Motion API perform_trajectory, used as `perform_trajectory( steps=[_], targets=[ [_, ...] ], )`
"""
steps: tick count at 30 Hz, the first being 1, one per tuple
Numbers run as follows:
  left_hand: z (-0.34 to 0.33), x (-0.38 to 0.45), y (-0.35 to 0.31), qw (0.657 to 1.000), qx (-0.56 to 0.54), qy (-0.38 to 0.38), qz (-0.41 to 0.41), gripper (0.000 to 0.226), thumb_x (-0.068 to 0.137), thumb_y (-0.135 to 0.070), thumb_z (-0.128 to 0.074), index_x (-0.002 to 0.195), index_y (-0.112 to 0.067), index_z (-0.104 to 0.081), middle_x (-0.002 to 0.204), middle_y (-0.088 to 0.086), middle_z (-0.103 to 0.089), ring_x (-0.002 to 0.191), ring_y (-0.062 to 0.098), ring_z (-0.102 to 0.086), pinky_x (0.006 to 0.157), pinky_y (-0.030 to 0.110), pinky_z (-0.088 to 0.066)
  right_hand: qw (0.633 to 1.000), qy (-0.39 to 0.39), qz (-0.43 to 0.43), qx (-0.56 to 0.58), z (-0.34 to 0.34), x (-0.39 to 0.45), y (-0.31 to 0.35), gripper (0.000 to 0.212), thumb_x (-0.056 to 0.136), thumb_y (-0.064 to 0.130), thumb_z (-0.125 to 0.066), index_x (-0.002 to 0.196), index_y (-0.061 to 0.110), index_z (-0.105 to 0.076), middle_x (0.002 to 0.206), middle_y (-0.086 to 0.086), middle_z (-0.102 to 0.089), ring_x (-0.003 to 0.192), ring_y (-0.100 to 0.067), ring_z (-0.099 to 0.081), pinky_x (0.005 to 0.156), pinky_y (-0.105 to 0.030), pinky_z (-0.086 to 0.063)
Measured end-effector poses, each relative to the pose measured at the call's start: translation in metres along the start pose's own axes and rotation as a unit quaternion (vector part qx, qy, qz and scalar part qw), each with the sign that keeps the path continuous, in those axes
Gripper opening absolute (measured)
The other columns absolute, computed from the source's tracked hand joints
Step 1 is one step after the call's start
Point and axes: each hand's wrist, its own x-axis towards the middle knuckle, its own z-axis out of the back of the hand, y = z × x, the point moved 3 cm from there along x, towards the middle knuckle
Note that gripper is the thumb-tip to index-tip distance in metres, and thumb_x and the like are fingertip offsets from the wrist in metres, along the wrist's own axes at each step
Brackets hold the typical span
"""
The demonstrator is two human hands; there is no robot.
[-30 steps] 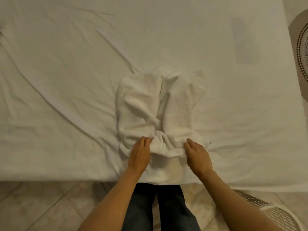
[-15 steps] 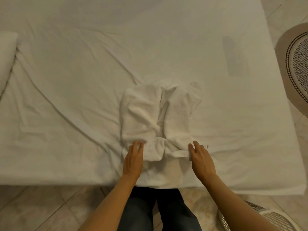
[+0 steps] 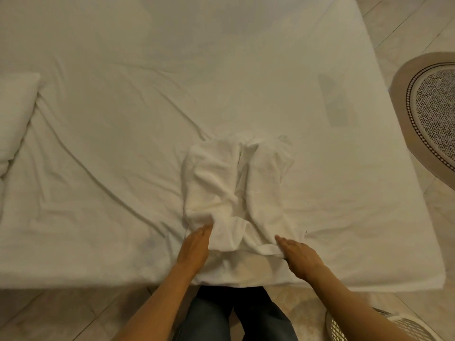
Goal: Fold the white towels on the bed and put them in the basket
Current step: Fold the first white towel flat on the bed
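Near the bed's [image 3: 98,168] front edge the limp, light towel [image 3: 236,190] lies bunched, left hand [image 3: 195,244] and right hand [image 3: 299,254] flat, unclenched on its near hem, whose corners look best to pinch.

Two bare forearms reach forward and up from the bottom of the view, angling toward each other. The left hand [image 3: 195,243] lies palm down with its fingers [image 3: 205,228] straight and held together, pointing away from the body and slightly to the right. The right hand [image 3: 299,253] sits level with it, well apart to the right, also palm down, its fingers [image 3: 282,241] extended together and pointing up and to the left. Neither hand is curled into a grip; both are flat and open, pressing downward. The wrists are straight, in line with the forearms. Between the arms, below the hands, the person's legs in dark trousers [image 3: 236,318] stand.
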Motion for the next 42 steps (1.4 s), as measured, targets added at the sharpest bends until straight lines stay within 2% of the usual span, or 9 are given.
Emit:
perform_trajectory(
  steps=[6, 11, 15, 22, 27, 30, 33, 37, 42],
  targets=[
    [0.023, 0.022, -0.003, 0.997, 0.01, 0.063, 0.044, 0.047, 0.099, -0.011, -0.037, 0.146, -0.014, -0.031, 0.143, 0.009, -0.047, 0.126, 0.024, -0.049, 0.102, 0.03, -0.038, 0.997, -0.022, -0.029, -0.066, 0.033, 0.016, 0.013, 0.055, 0.094, 0.007, -0.041, 0.146, 0.016, -0.023, 0.126, -0.008, -0.054, 0.112, -0.026, -0.056, 0.085, -0.034, -0.046],
    [0.059, 0.077, -0.011, 0.991, 0.077, 0.073, 0.084, 0.058, 0.098, -0.003, -0.031, 0.151, -0.009, -0.008, 0.156, 0.016, -0.02, 0.139, 0.028, -0.032, 0.111, 0.036, -0.031, 0.991, -0.119, -0.044, -0.042, 0.087, 0.052, 0.004, 0.057, 0.093, 0.007, -0.042, 0.145, 0.014, -0.021, 0.134, -0.007, -0.045, 0.118, -0.025, -0.047, 0.091, -0.033, -0.044],
    [0.108, 0.142, -0.02, 0.98, 0.115, 0.075, 0.141, 0.056, 0.097, -0.006, -0.034, 0.149, -0.007, -0.014, 0.149, 0.024, -0.03, 0.127, 0.038, -0.045, 0.103, 0.043, -0.041, 0.987, -0.103, -0.123, -0.02, 0.152, 0.086, -0.008, 0.057, 0.095, 0.01, -0.037, 0.147, 0.02, -0.017, 0.124, -0.011, -0.051, 0.095, -0.026, -0.062, 0.065, -0.031, -0.043],
    [0.231, 0.264, -0.056, 0.965, -0.082, 0.038, 0.246, 0.065, 0.077, -0.001, -0.062, 0.137, -0.003, -0.038, 0.14, 0.015, -0.046, 0.12, 0.029, -0.053, 0.091, 0.029, -0.048, 0.925, -0.074, -0.181, 0.327, 0.304, 0.152, -0.026, 0.036, 0.087, 0.005, -0.059, 0.121, -0.003, -0.05, 0.123, -0.019, -0.057, 0.103, -0.033, -0.059, 0.074, -0.027, -0.047],
    [0.351, 0.318, -0.094, 0.932, -0.289, -0.134, 0.173, 0.044, 0.094, -0.021, -0.045, 0.138, -0.014, -0.043, 0.143, 0.015, -0.044, 0.126, 0.032, -0.047, 0.096, 0.031, -0.043, 0.919, -0.252, -0.116, 0.282, 0.428, 0.169, -0.036, 0.05, 0.094, 0.015, -0.041, 0.142, 0.005, -0.034, 0.151, -0.025, -0.023, 0.134, -0.037, -0.036, 0.107, -0.039, -0.032],
    [0.455, 0.335, -0.122, 0.836, -0.456, -0.269, 0.147, 0.052, 0.098, -0.034, -0.04, 0.147, -0.022, -0.028, 0.152, 0.006, -0.03, 0.125, 0.03, -0.046, 0.081, 0.025, -0.036, 0.906, -0.382, -0.062, 0.173, 0.525, 0.158, -0.038, 0.063, 0.089, 0.008, -0.043, 0.148, 0.015, -0.021, 0.155, -0.026, 0.01, 0.136, -0.042, -0.029, 0.109, -0.044, -0.025],
    [0.556, 0.324, -0.155, 0.748, -0.544, -0.378, 0.049, 0.069, 0.098, -0.029, -0.047, 0.152, -0.02, -0.005, 0.154, 0.015, -0.022, 0.135, 0.03, -0.035, 0.099, 0.033, -0.034, 0.853, -0.511, -0.021, 0.103, 0.616, 0.125, -0.03, 0.068, 0.087, 0.004, -0.047, 0.149, 0.015, -0.02, 0.154, -0.022, 0.019, 0.137, -0.046, -0.022, 0.11, -0.05, -0.022],
    [0.64, 0.292, -0.186, 0.725, -0.504, -0.468, -0.048, 0.057, 0.099, -0.023, -0.043, 0.15, -0.026, -0.018, 0.159, 0.009, -0.008, 0.144, 0.026, -0.017, 0.115, 0.041, -0.016, 0.761, -0.648, -0.016, -0.003, 0.693, 0.076, -0.015, 0.068, 0.087, 0.005, -0.048, 0.148, 0.013, -0.022, 0.157, -0.016, 0.015, 0.142, -0.043, -0.005, 0.114, -0.053, -0.013],
    [0.627, 0.289, -0.164, 0.789, -0.328, -0.516, -0.058, 0.058, 0.094, 0.0, -0.037, 0.146, -0.024, -0.031, 0.16, 0.012, -0.002, 0.146, 0.03, -0.009, 0.116, 0.045, -0.017, 0.75, -0.662, -0.022, -0.008, 0.688, 0.068, -0.019, 0.067, 0.088, 0.002, -0.045, 0.149, 0.015, -0.02, 0.158, -0.011, 0.013, 0.135, -0.052, -0.017, 0.107, -0.055, -0.033]
  ],
)
